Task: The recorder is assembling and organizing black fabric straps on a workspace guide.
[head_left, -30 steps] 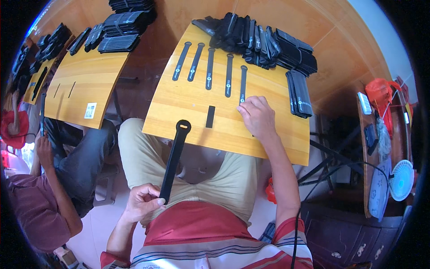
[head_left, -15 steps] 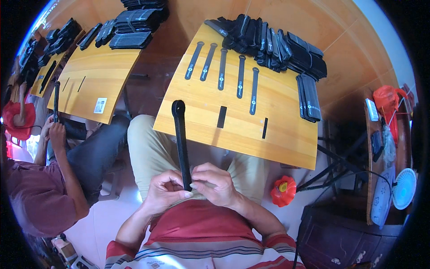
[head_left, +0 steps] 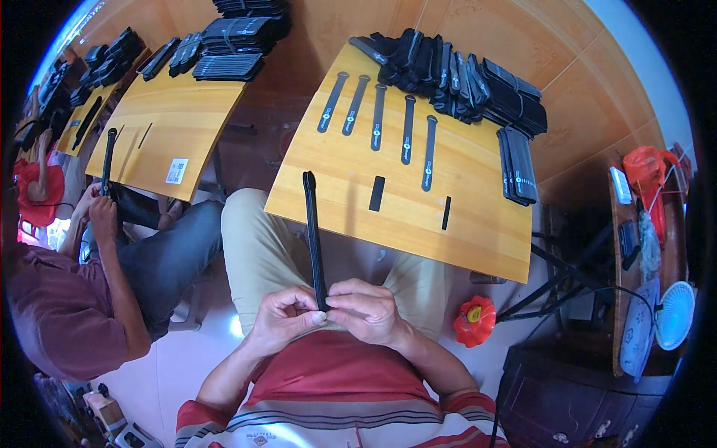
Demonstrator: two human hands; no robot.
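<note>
A long black strap [head_left: 314,243] stands almost upright over my lap, its top end rising in front of the table's near edge. My left hand [head_left: 287,319] is closed on its lower end, the thumb lying across it. From the other side, my right hand [head_left: 367,310] pinches the same end with thumb and forefinger. Seen nearly edge-on, the strap looks narrow. Beyond it, several grey straps [head_left: 377,119] with rounded heads lie in a row on the wooden table [head_left: 321,190]. Two dark rectangular marks or slots [head_left: 377,194] show nearer to me.
Stacks of dark straps [head_left: 515,101] line the table's far edge, with a small bundle [head_left: 517,166] at its right. A red flower-shaped object [head_left: 474,321] is below right, near the table's black legs. At left a co-worker [head_left: 75,313] holds a similar strap by another table [head_left: 168,134].
The strap has turned from showing its flat face and rounded, holed head to nearly edge-on. Both hands stay at its lower end. The whole view has shifted slightly.
</note>
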